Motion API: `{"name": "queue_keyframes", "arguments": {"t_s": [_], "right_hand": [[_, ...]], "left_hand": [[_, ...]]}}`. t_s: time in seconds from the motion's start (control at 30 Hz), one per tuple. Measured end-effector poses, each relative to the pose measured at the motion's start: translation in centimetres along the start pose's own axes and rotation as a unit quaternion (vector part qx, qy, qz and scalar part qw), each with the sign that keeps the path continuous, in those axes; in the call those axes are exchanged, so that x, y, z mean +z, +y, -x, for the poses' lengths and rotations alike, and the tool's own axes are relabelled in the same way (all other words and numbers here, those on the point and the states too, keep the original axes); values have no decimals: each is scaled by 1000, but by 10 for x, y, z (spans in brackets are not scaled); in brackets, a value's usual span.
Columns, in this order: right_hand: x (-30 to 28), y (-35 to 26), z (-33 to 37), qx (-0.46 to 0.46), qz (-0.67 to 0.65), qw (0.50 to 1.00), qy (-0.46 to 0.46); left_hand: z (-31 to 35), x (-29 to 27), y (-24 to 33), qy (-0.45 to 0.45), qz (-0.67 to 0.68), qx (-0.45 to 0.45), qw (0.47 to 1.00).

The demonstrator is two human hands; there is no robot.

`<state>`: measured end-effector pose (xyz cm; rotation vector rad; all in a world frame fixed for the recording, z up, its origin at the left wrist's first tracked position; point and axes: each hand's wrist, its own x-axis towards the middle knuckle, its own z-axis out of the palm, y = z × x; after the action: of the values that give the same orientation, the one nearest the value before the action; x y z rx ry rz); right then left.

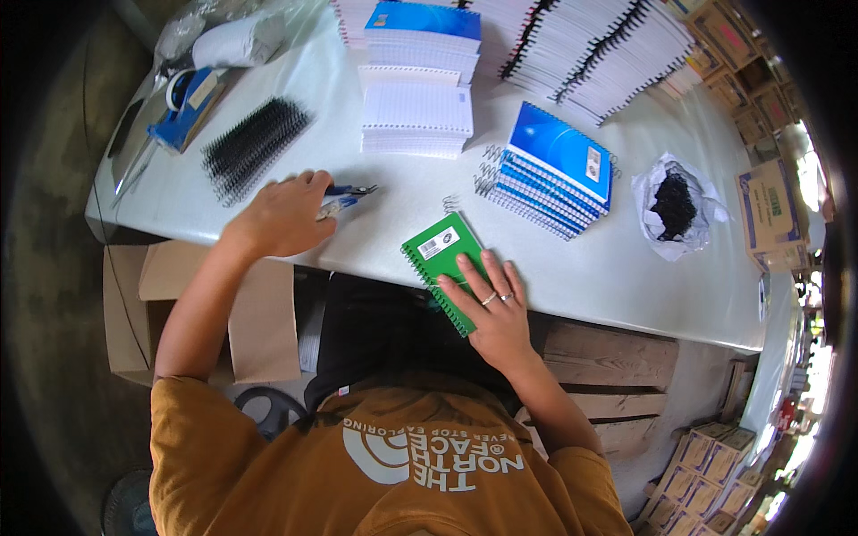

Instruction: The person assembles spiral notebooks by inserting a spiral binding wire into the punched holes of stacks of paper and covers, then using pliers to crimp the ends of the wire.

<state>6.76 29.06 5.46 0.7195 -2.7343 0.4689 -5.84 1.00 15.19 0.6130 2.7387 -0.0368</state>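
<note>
A small green spiral notebook (pixel 436 259) lies slanted across the table's front edge, a white label on its cover. Spread over its lower part are the fingers of my right hand (pixel 490 308), which rests flat on it. A thin length of coil (pixel 450 204) shows just beyond the notebook's far end. To the left, my left hand (pixel 284 216) is curled around blue-handled pliers (pixel 341 202), whose jaws point right above the table. A bundle of black spiral coils (pixel 255 147) lies beyond my left hand.
Blue spiral notebooks (pixel 559 165) are stacked right of centre, near a bag of black coil pieces (pixel 672 204). Punched paper stacks (pixel 416 116) stand farther back. A blue tape dispenser (pixel 183 116) sits far left. An open cardboard box (pixel 259 308) is below the table edge.
</note>
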Motion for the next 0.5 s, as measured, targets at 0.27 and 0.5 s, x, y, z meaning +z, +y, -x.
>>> {"name": "queue_keyframes", "arguments": {"t_s": [0.27,0.5], "right_hand": [[-31,11,4,27,-160,984,71],[-102,42,36,256,-231,857,383]], "left_hand": [[-70,42,69,257,96,370,887],[-53,68,67,297,207,281,889]]}}
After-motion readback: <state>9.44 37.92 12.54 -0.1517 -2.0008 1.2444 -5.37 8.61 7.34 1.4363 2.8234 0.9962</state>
